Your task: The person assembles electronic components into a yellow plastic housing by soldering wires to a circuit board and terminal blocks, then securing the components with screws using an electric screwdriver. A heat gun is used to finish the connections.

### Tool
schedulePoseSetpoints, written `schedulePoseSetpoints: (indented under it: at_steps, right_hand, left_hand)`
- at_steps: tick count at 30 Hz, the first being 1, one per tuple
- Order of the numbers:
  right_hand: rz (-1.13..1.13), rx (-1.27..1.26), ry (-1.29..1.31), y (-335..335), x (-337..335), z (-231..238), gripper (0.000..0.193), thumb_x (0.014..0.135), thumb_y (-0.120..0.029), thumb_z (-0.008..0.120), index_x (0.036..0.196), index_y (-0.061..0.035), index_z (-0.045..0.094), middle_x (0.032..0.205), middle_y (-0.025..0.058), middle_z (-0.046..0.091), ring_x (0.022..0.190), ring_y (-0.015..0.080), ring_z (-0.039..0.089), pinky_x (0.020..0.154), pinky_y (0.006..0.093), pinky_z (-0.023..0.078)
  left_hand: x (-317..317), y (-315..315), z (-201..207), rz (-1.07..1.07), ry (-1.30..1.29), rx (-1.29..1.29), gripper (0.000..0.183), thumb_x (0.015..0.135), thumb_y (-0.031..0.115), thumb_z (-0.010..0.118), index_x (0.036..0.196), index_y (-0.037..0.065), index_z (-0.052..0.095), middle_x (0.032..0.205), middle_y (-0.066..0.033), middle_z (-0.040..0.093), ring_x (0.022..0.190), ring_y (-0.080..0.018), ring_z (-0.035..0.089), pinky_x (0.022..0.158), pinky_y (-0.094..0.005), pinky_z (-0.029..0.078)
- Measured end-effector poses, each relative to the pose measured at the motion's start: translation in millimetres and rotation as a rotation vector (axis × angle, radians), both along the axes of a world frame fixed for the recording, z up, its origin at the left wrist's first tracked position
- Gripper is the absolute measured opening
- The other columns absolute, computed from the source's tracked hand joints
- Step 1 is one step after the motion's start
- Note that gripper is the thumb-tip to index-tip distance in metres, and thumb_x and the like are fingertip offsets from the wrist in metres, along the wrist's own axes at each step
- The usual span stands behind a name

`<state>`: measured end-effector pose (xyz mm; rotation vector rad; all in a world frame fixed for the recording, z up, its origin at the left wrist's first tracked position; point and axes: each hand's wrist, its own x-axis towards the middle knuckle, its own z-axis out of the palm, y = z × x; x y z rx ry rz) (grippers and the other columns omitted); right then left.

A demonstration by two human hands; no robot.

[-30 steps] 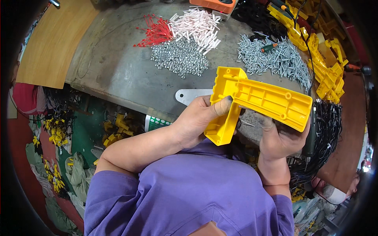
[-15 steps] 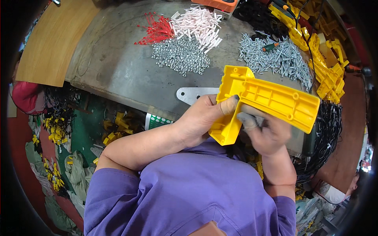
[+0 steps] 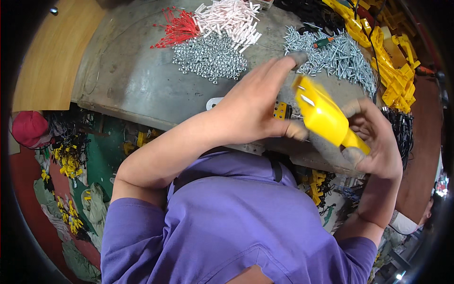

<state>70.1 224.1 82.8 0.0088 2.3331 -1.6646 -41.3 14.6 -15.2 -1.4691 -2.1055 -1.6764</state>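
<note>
My right hand (image 3: 378,137) grips a yellow plastic housing (image 3: 326,116), with fingers along its far side and the thumb at its near end. The housing is tilted and blurred at its upper end, and its smooth outer side faces up. My left hand (image 3: 257,102) is held open just left of the housing, thumb and fingers apart, apparently not touching it. Behind the left hand, a metal plate (image 3: 213,102) with a hole shows only at its rounded end. Between left thumb and fingers appears a small yellow piece with dark holes (image 3: 282,110) on the table.
Silver nuts (image 3: 208,57), white sleeves (image 3: 227,21) and red wire pieces (image 3: 177,31) are heaped on the grey table (image 3: 127,71). Farther right lies a pile of screws (image 3: 336,57) with a green-handled tool (image 3: 323,43). More yellow housings (image 3: 399,85) are stacked at the right edge.
My left hand has let go of the yellow housing and moved up and away from it. My right hand has shifted right and turned the housing from its ribbed inside to its outer side.
</note>
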Motion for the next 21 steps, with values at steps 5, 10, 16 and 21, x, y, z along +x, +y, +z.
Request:
schedulePoseSetpoints:
  at_steps: [5, 10, 16, 21]
  right_hand:
    - [0.266, 0.85, 0.393, 33, 16, -16, 0.056, 0.053, -0.008, 0.072, 0.108, -0.002, 0.06, 0.098, 0.0154, 0.063, 0.09, 0.0331, 0.062, 0.081, 0.0378, 0.049]
    - [0.295, 0.942, 0.439, 19, 11, -25, 0.054, 0.055, -0.008, 0.071, 0.108, -0.0056, 0.061, 0.097, 0.0135, 0.063, 0.089, 0.0332, 0.061, 0.077, 0.041, 0.049]
    - [0.227, 0.842, 0.492, 16, 9, -54, 0.046, 0.058, -0.005, 0.072, 0.103, -0.0044, 0.062, 0.093, 0.011, 0.063, 0.084, 0.0301, 0.062, 0.073, 0.0379, 0.049]
    - [-0.018, 0.438, 0.279, 17, 9, -77, 0.031, 0.065, -0.007, 0.078, 0.092, -0.0008, 0.064, 0.084, 0.0121, 0.063, 0.078, 0.0293, 0.062, 0.069, 0.0333, 0.048]
  left_hand:
    - [6, -4, -13, -0.128, 0.082, -0.278, 0.093, 0.056, 0.034, 0.085, 0.128, 0.001, 0.035, 0.106, -0.0193, 0.054, 0.102, -0.0383, 0.053, 0.088, -0.0443, 0.042]
    - [8, -7, -15, -0.145, 0.007, -0.392, 0.086, 0.059, 0.028, 0.084, 0.127, 0.003, 0.038, 0.103, -0.0191, 0.057, 0.095, -0.0405, 0.055, 0.083, -0.0454, 0.044]
    - [7, -5, -14, -0.17, 0.046, -0.38, 0.086, 0.058, 0.026, 0.084, 0.128, 0.003, 0.038, 0.102, -0.0176, 0.057, 0.092, -0.0381, 0.057, 0.079, -0.0444, 0.045]
    - [9, -3, -15, -0.182, 0.094, -0.416, 0.087, 0.057, 0.023, 0.084, 0.129, 0.003, 0.038, 0.101, -0.0172, 0.057, 0.092, -0.0374, 0.057, 0.08, -0.0446, 0.045]
